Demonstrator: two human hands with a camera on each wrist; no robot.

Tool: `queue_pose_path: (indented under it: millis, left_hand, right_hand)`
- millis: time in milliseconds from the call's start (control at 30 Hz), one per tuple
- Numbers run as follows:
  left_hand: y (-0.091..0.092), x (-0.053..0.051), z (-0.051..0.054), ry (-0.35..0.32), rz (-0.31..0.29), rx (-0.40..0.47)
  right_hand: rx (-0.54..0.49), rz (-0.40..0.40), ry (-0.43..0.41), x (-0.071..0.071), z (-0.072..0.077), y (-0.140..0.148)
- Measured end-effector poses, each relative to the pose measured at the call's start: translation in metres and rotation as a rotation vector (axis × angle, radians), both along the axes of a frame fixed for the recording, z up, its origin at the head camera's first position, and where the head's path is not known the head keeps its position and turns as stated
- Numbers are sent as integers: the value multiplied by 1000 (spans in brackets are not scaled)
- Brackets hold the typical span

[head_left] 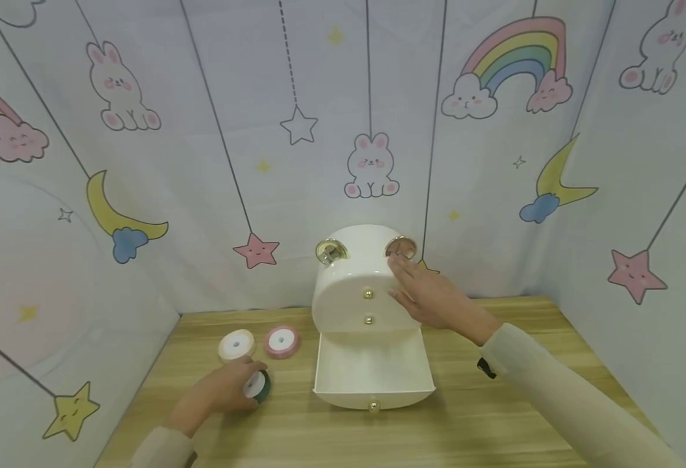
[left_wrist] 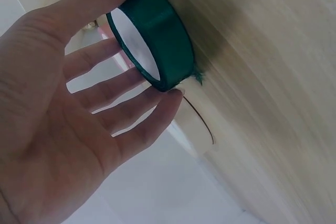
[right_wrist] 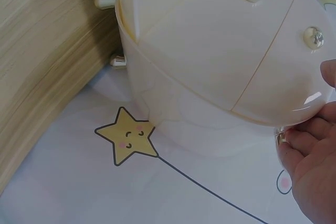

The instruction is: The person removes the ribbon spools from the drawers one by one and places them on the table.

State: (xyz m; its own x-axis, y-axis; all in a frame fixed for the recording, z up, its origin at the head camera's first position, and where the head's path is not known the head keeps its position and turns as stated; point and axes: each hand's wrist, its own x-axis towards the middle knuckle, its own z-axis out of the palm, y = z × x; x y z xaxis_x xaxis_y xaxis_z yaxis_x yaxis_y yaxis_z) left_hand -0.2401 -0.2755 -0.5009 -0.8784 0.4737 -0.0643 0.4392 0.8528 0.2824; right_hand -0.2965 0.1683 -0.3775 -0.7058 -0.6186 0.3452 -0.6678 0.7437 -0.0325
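Observation:
My left hand (head_left: 229, 388) pinches a spool of dark green ribbon (left_wrist: 165, 35) between thumb and fingertips, at the left of the table. Its white core faces the palm in the left wrist view, and a frayed ribbon end sticks out at the rim. Just behind lie a cream ribbon spool (head_left: 237, 345) and a pink ribbon spool (head_left: 281, 342). My right hand (head_left: 430, 292) rests against the upper right side of a white rounded drawer box (head_left: 360, 279), its fingers extended by the right gold ear-like disc (head_left: 401, 247). The box's bottom drawer (head_left: 374, 364) is pulled out, with nothing visible inside.
A second gold disc (head_left: 331, 251) tops the box's left side. Gold knobs (head_left: 369, 294) mark the drawer fronts. The wood-grain table (head_left: 296, 435) is enclosed by a printed cloth backdrop (head_left: 202, 162) behind and at both sides. A small black object (head_left: 486, 368) shows beneath the right sleeve.

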Motion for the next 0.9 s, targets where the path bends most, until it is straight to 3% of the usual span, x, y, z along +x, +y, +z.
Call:
queue_pose_path:
  millis: [300, 567, 900]
  left_hand:
    - [10, 8, 9, 49, 45, -58]
    - [24, 17, 28, 73, 23, -103]
    - [48, 34, 50, 282, -86, -149]
  right_hand:
    - [-1, 5, 9, -1, -1, 0]
    - [-3, 4, 5, -1, -3, 1]
    - [-4, -2, 15, 0, -2, 0]
